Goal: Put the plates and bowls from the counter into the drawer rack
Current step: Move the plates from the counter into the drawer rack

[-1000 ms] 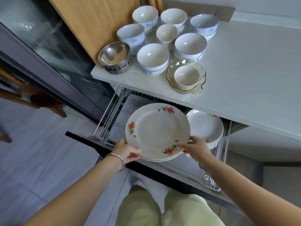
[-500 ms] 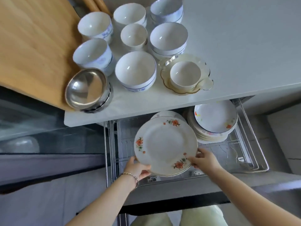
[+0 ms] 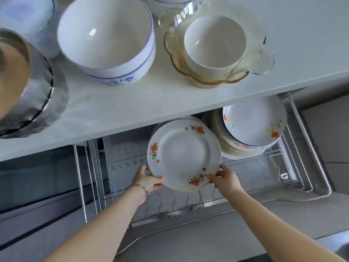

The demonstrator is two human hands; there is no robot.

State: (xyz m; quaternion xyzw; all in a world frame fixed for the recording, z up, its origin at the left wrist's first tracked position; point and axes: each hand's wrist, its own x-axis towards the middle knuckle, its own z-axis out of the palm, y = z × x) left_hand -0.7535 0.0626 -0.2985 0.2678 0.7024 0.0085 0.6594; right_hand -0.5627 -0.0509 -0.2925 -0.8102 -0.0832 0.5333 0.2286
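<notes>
Dark glossy glass panel [image 3: 37, 178] at lower left, grey tiled floor [image 3: 328, 140] at far right

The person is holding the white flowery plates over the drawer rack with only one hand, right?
Not quite: it is two hands, not one. The head view shows the left hand and the right hand gripping opposite edges of the white round plates with orange flowers over the wire drawer rack.

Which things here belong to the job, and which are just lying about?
Job: held plates, left hand, right hand, rack, stacked plates, blue-rimmed bowl, white bowl, glass dish, steel bowls, counter.
Idle: bracelet, floor.
</notes>
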